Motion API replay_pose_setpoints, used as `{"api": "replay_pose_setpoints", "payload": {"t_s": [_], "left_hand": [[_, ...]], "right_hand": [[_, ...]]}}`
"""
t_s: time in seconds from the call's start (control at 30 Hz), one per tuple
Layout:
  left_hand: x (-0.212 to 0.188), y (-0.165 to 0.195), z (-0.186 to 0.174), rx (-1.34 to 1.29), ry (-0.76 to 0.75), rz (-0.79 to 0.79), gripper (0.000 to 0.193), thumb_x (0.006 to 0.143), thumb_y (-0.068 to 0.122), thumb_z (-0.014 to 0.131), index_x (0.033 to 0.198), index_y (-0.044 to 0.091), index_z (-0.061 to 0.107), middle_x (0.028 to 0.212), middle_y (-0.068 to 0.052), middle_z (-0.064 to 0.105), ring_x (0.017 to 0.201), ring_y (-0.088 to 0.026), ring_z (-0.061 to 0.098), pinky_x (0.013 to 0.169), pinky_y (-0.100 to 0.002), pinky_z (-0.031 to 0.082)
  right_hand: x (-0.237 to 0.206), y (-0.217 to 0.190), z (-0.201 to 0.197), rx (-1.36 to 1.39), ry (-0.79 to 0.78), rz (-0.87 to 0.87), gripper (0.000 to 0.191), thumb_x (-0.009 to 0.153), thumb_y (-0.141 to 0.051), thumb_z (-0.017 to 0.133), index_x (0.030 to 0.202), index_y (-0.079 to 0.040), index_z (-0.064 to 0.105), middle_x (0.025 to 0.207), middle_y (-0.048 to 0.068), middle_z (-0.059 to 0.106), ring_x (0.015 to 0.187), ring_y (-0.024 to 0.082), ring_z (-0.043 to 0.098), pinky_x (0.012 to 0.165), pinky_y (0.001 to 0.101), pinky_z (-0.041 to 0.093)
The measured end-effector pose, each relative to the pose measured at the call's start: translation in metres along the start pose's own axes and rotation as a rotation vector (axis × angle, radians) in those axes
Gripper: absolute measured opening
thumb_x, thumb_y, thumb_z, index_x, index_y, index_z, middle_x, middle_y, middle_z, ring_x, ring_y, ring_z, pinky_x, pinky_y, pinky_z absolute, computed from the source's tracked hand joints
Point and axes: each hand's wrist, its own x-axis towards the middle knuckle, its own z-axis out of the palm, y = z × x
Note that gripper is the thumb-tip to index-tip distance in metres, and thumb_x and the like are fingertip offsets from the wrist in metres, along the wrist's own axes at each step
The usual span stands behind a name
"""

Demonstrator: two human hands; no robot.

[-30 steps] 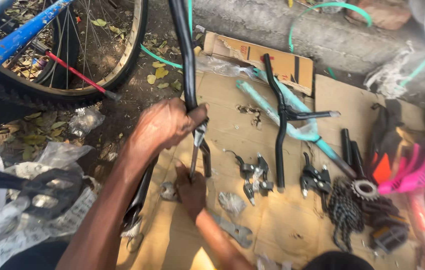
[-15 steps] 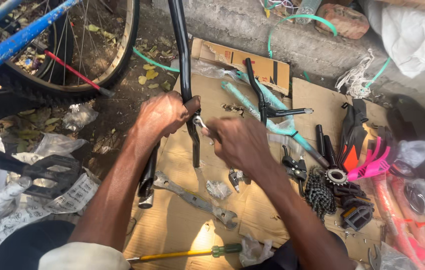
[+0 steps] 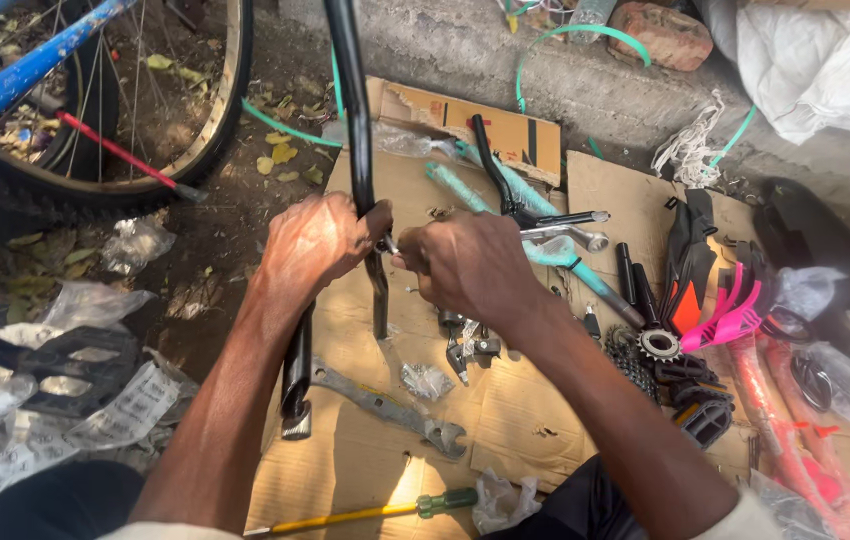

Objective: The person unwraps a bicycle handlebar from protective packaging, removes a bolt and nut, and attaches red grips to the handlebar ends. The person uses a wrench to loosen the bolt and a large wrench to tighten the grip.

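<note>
My left hand (image 3: 313, 243) is wrapped around a black bicycle fork (image 3: 351, 120) that stands tilted over the brown cardboard (image 3: 505, 400). One fork leg (image 3: 296, 375) reaches down to the cardboard below my wrist. My right hand (image 3: 465, 262) is closed next to the left one, pinching a small metal part (image 3: 388, 243) against the fork. What exactly that part is stays hidden by my fingers.
A flat grey wrench (image 3: 390, 408) and a yellow screwdriver with green grip (image 3: 370, 514) lie on the cardboard near me. Teal frame tubes (image 3: 545, 245), a sprocket cluster (image 3: 657, 345), pink parts (image 3: 730, 315) and a black pedal (image 3: 705, 418) lie to the right. A bicycle wheel (image 3: 135, 150) stands at the upper left.
My right hand came up from the cardboard to the fork beside my left hand. The view has shifted, and the screwdriver has come into sight.
</note>
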Motion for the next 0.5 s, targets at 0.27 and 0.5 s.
{"api": "replay_pose_setpoints", "payload": {"t_s": [0.27,0.5], "left_hand": [[0.002,-0.023,-0.014,-0.040,-0.105,-0.015,0.080,0.095,0.070,0.037,0.084,0.000,0.073,0.077,-0.028,0.069,0.077,-0.042,0.069,0.077,-0.056,0.052],[-0.019,-0.030,-0.043,-0.322,-0.203,-0.283,0.071,0.091,0.068,0.045,0.068,0.002,0.062,0.057,-0.017,0.055,0.054,-0.029,0.060,0.057,-0.052,0.050]], "right_hand": [[0.006,0.046,-0.068,-0.281,-0.531,0.297,0.036,0.098,-0.038,0.058,0.084,-0.008,0.074,0.067,0.010,0.069,0.060,0.026,0.069,0.052,0.0422,0.056],[-0.015,0.033,-0.029,-0.183,0.074,0.098,0.015,0.074,-0.019,0.073,0.070,-0.005,0.072,0.059,0.016,0.063,0.056,0.034,0.064,0.055,0.0492,0.051]]}}
